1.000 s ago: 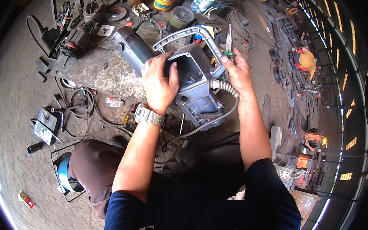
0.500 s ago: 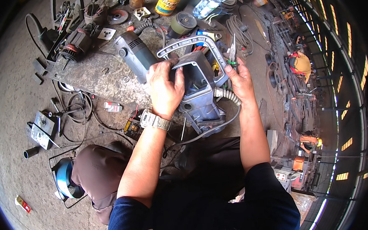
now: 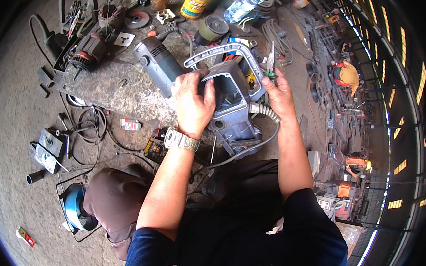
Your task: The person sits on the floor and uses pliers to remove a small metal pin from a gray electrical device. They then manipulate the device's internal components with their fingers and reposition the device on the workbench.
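A grey metal power tool housing [image 3: 231, 119] is tilted in front of me, its square opening facing up and wires visible inside. My left hand [image 3: 191, 102] is closed on the opening's left wall, with the thumb at the rim. Long-nose pliers [image 3: 271, 61] with green grips point away from me in my right hand [image 3: 280, 95], whose fingers are closed round them. A grey loop handle [image 3: 237, 47] arches along the far side of the housing, close to the pliers. Beside my right wrist, a ribbed cable sleeve [image 3: 264, 111] leads out of the housing.
Past my left hand, a dark cylindrical motor casing [image 3: 156, 63] lies on a worn slab [image 3: 110, 88]. A motor armature [image 3: 86, 54], yellow container [image 3: 198, 1], water bottle [image 3: 246, 4] and coiled cable [image 3: 276, 36] lie farther off. Two people work at the far right.
My left hand and the housing have shifted very slightly to the right in the picture. Both hands keep their holds.
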The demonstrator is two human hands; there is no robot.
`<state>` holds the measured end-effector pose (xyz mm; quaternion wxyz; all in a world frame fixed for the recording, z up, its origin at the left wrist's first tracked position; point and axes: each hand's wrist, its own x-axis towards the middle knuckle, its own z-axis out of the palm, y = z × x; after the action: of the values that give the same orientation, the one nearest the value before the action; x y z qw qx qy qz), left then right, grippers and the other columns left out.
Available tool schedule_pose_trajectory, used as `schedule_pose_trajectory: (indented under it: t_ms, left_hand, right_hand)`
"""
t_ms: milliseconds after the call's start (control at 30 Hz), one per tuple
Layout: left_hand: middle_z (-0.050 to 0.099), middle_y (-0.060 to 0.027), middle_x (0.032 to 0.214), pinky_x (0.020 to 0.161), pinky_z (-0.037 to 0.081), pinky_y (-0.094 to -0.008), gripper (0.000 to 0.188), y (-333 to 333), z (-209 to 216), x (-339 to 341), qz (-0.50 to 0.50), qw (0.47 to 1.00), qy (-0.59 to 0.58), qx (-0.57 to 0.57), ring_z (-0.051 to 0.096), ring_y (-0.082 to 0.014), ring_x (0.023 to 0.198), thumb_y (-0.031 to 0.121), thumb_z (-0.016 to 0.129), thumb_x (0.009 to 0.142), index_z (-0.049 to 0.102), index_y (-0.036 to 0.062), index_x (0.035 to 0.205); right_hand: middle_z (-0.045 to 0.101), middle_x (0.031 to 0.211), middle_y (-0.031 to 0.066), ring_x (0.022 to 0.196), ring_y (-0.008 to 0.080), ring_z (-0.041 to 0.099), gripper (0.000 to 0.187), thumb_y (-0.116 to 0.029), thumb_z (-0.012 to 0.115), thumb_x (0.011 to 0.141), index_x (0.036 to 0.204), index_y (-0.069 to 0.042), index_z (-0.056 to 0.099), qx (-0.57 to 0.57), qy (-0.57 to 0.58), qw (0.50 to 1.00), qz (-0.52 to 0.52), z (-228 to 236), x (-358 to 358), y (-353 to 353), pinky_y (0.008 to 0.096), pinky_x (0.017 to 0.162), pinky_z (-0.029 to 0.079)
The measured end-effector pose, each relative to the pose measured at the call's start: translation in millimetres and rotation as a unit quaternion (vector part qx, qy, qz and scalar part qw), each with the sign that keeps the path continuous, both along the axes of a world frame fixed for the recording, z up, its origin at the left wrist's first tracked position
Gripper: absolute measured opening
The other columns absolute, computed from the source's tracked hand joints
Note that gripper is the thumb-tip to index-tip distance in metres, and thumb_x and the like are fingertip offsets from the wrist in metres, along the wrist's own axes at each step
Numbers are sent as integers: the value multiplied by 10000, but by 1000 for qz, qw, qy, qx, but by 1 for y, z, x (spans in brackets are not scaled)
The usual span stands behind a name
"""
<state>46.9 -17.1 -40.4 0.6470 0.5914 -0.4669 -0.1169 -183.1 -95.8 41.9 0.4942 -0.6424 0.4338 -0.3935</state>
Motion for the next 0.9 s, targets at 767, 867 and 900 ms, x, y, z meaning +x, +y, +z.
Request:
schedule_pose_trajectory:
  t_ms: [767,867,900]
  left_hand:
    - [751,-126,1137,964,489,-465,205,10,-5,13,-27,999,-27,7,661,-365,1095,107,723,963,716,71,1165]
    - [748,-132,1143,964,501,-469,202,13,-7,16,-31,999,-34,8,661,-372,1092,107,719,970,714,65,1167]
    - [746,-138,1144,966,505,-473,203,14,-7,17,-33,999,-37,7,660,-376,1092,102,716,971,711,60,1169]
  right_hand:
    - [707,1134,20,888,81,633,602,-102,821,919,1461,1,579,124,-120,984,49,22,1,7,216,741,479]
    - [708,1188,32,945,108,669,587,-57,786,924,1467,9,572,128,-114,983,71,21,-2,3,258,843,533]
    - [709,1206,36,963,117,681,583,-42,775,926,1469,12,570,128,-114,982,80,23,-2,5,272,877,552]
